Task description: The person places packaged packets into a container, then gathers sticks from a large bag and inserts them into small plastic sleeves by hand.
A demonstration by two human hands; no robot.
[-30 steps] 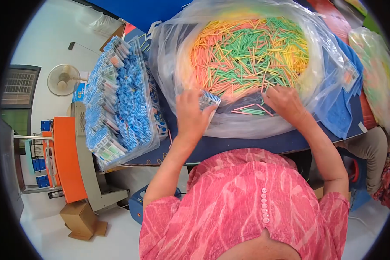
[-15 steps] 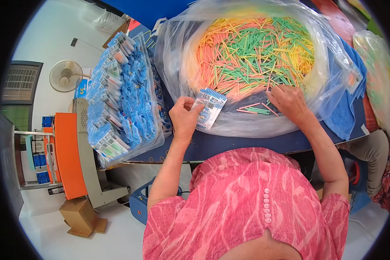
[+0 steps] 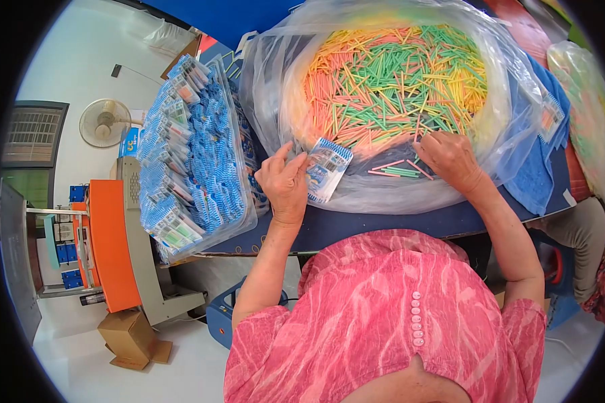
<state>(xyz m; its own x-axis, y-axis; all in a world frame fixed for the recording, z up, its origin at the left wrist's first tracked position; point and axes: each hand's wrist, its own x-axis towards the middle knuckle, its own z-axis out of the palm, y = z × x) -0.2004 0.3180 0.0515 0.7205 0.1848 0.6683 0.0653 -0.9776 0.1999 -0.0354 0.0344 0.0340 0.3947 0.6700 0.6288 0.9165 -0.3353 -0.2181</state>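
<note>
My left hand (image 3: 284, 183) is at the lower left rim of a large clear plastic bag (image 3: 383, 201). Between its fingers is the left edge of a small clear packet with a blue-striped border (image 3: 327, 171). My right hand (image 3: 450, 160) is closed at the bag's lower right, fingers pinched together at a pink stick; how much they hold is hidden. Just left of it, several pink and green sticks (image 3: 402, 172) lie apart on a dark patch. Behind, the bag holds a heap of orange, green and yellow sticks (image 3: 396, 80).
A clear bin (image 3: 247, 218) full of blue-striped packets (image 3: 212, 148) stands at the left. A blue cloth (image 3: 534, 178) lies right of the bag. Another person's leg (image 3: 578, 235) shows at the far right. An orange machine (image 3: 111, 248) and a fan (image 3: 105, 123) are farther left.
My left hand first turned the packet to lie flatter and more visible, then its fingers spread and shifted slightly left. My right hand stays nearly in place. The view has shifted slightly.
</note>
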